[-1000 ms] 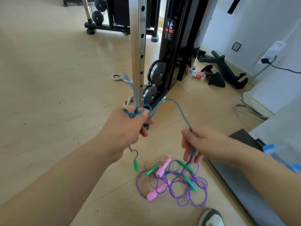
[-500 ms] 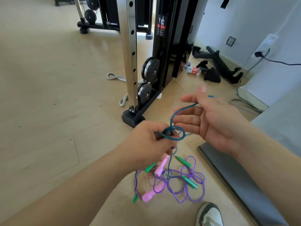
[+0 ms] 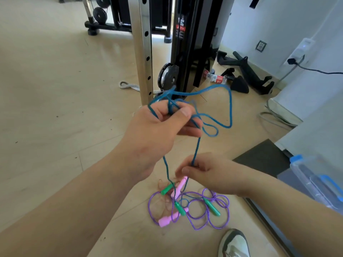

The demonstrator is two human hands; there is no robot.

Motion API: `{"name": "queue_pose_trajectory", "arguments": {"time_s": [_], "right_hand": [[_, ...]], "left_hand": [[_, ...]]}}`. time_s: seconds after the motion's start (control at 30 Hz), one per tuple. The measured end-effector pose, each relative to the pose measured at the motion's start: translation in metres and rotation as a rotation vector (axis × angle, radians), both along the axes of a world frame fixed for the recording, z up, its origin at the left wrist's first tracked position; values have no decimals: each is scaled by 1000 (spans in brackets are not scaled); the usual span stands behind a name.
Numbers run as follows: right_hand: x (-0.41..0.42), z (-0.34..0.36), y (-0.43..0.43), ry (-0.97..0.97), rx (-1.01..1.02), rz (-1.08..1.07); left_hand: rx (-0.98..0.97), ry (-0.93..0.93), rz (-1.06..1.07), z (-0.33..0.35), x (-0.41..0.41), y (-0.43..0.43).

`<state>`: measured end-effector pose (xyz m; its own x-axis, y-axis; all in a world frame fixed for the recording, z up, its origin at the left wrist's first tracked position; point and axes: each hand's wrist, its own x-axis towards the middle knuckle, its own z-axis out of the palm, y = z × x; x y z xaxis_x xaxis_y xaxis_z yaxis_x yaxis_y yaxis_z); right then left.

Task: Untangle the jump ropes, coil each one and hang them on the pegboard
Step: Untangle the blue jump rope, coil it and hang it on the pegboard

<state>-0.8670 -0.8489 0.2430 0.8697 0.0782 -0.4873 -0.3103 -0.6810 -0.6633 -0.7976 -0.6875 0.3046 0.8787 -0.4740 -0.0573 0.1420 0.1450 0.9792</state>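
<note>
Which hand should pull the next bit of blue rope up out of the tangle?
The right hand, probably. It pinches the blue rope just above the tangle on the floor. The left hand is full, gripping the gathered blue loops higher up.

**Blue rope held between two hands**

We see the left hand (image 3: pixel 157 130) raised, its fingers curled round several loops of the blue jump rope (image 3: pixel 230 108), which arch out to its right. One strand drops to the right hand (image 3: pixel 209 173), lower and nearer us, which pinches it between thumb and fingers. Below both hands, on the wooden floor (image 3: pixel 55 108), lies the tangle: a purple rope (image 3: pixel 197 229) with pink handles (image 3: pixel 164 221) and green handles (image 3: pixel 213 208) among its loops. A shoe (image 3: pixel 233 243) shows under the right forearm. A perforated steel upright (image 3: pixel 143 52) stands beyond the left hand.
</note>
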Motion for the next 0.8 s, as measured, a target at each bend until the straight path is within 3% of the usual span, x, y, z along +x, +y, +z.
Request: {"name": "queue_pose_trajectory", "arguments": {"time_s": [0.07,0.17,0.33,0.53,0.6,0.7,0.73,0.8], "right_hand": [[-4,-10,-6,118,-120,70],[-6,-14,-18,191,-136,-37],[2,35,-11,-89,210,-398],[2,67,-1,-237,680,-611],[8,70,0,-242,910,-666],[13,71,-1,-238,1180,-731],[13,70,-2,-227,1198,-720],[10,67,-6,-195,1019,-645]], "left_hand": [[-42,-2,62,4,9,5],[108,-93,98,-3,21,15],[485,-125,-23,-39,12,18],[585,-144,-408,-47,-8,14],[591,-240,-374,-42,-11,13],[751,-546,-181,-37,-2,14],[798,-620,-125,-35,1,15],[808,-635,-71,-35,8,18]]}}
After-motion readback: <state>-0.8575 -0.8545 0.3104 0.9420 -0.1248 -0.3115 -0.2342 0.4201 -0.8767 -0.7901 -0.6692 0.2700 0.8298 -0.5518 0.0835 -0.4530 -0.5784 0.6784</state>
